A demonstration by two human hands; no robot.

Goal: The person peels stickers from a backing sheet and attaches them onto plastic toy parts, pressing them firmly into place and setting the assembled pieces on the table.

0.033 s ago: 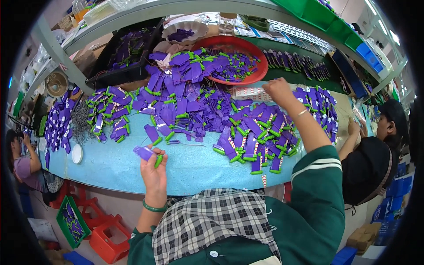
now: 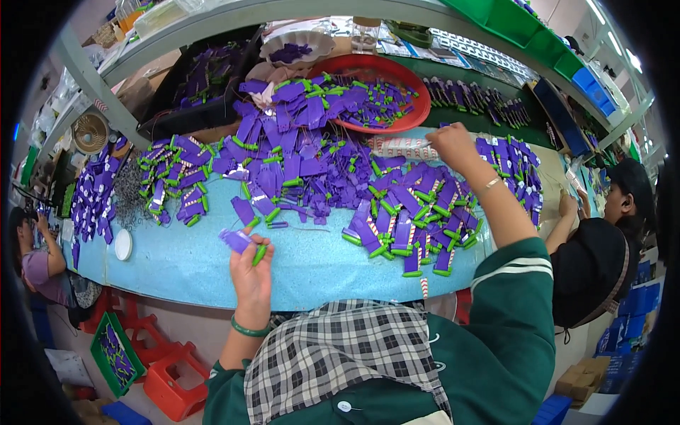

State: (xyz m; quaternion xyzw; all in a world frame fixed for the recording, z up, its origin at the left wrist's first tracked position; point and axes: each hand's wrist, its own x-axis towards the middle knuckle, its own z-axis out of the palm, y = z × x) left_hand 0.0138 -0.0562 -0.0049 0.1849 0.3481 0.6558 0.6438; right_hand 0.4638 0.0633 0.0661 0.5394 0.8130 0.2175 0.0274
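Purple piece (image 2: pixel 236 241), left hand (image 2: pixel 251 280) upright

Purple-and-green piece (image 2: pixel 236 241) in your left hand (image 2: pixel 251 280), green bangle (image 2: pixel 249 330) just below it, pale blue tabletop (image 2: pixel 177 263) beneath, red-and-white striped strips (image 2: pixel 402 146) beside your right hand (image 2: pixel 452 144), red basin (image 2: pixel 423 106) beyond it, white-striped dark green sleeve (image 2: pixel 511 297) behind it, your black-and-white plaid apron (image 2: pixel 340 347)

Purple piece (image 2: pixel 236 240): flat, tilted, held, near left
Green tube (image 2: pixel 259 254): slanted, beside it
Striped sheet (image 2: pixel 400 147): red-and-white, far, right of centre
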